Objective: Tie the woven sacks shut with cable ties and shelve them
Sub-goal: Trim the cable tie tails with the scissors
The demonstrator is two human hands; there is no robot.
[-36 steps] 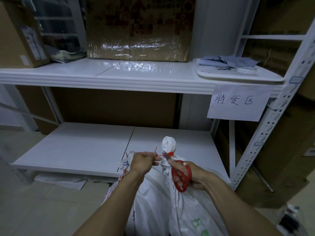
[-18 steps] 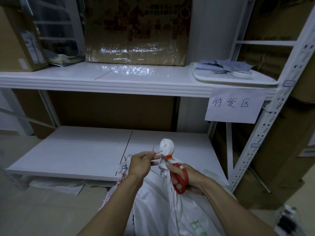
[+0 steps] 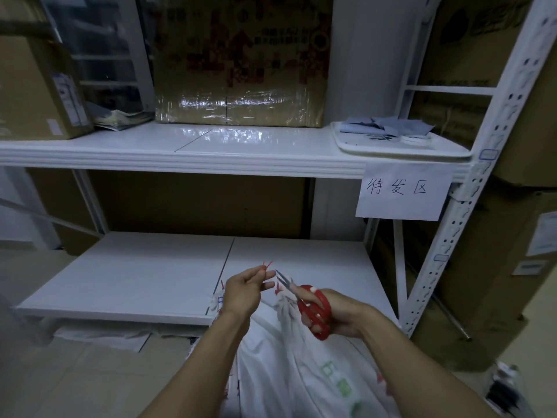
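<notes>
Scissors (image 3: 313, 309), gripped in the right hand (image 3: 337, 315), pointed at the sack (image 3: 289, 366) neck below the lower shelf (image 3: 144, 282); left hand (image 3: 245, 292) pinched red cable tie offcuts (image 3: 266, 264). Trimming likely served best close to the lock, clear of fabric.

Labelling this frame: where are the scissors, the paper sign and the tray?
scissors (image 3: 315, 312): head view, red handle loop.
paper sign (image 3: 404, 191): head view, sheet's middle.
tray (image 3: 401, 150): head view, front rim.

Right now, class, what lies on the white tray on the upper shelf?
On the tray lie crumpled bluish papers and a small white roll, perhaps tape. Whatever sits under the papers is covered.
</notes>
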